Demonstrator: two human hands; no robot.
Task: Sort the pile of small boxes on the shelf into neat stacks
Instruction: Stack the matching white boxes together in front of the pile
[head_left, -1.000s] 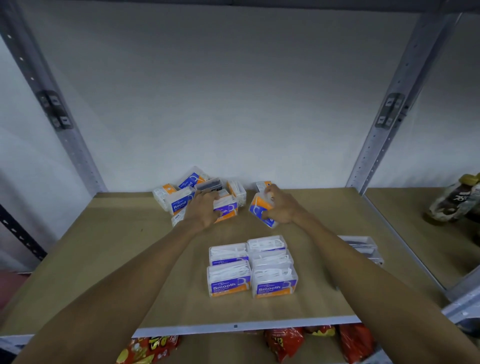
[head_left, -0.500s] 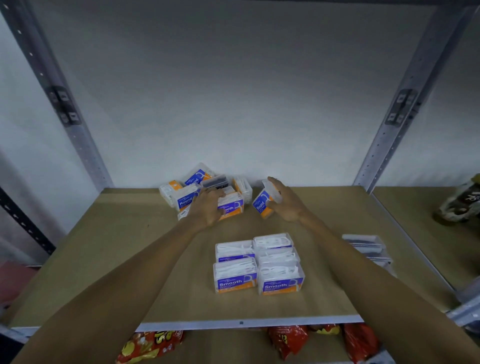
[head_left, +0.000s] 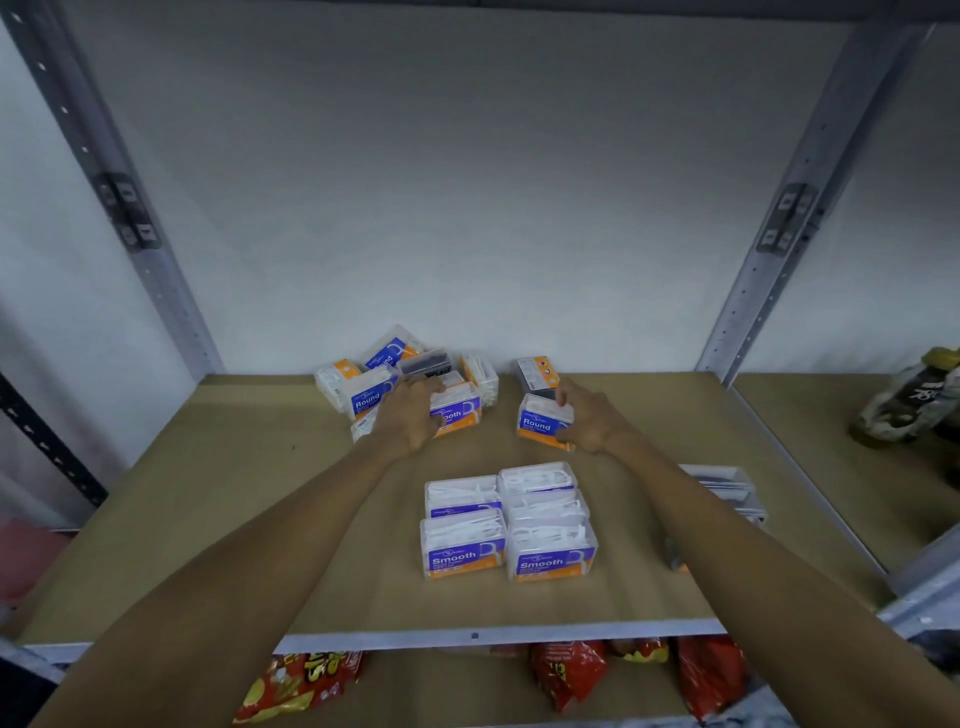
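2 bare forearms reach forward, palms down. The left hand (head_left: 413, 410) curls its fingers round a Smooth box (head_left: 461, 414). The right hand (head_left: 586, 422) grips a Round box (head_left: 537, 422).

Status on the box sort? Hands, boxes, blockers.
Left hand on Smooth box in back pile, grip unclear. Right hand grips Round box. Smooth stacks neat up front. No blocker seen.

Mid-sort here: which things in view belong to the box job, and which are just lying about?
Job: loose pile under left hand; Round box held by right hand; stacked Smooth boxes; dark box.
Lying about: red snack bags on the shelf below; bottle far right.
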